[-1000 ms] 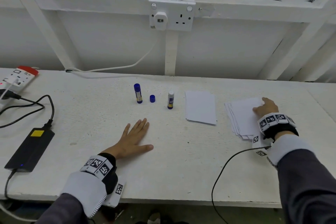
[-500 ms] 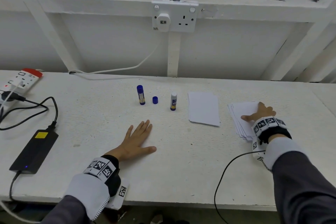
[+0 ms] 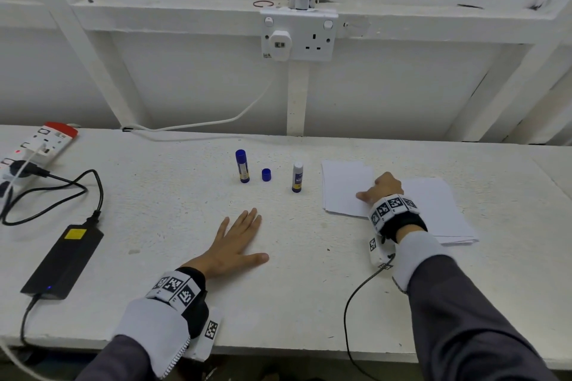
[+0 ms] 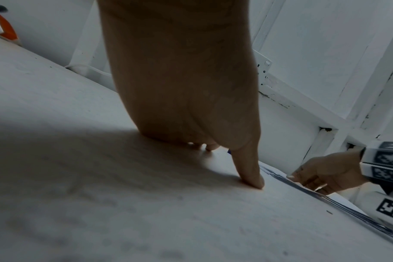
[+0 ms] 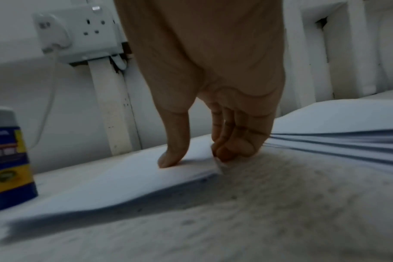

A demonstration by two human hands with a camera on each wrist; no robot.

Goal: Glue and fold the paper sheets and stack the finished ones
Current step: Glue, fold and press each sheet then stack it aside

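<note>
Resting flat on the white table (image 3: 309, 303), fingers straight and spread: left hand (image 3: 235, 244). Right hand (image 3: 382, 190): thumb and curled fingers pinching a corner of the smaller paper stack (image 3: 343, 189), beside the larger paper stack (image 3: 439, 213). Farther back, upright: open glue stick (image 3: 297, 177), loose blue cap (image 3: 266, 174), capped glue stick (image 3: 242, 166).

Left hand (image 4: 182, 79) flat on table (image 4: 101, 203)
</note>
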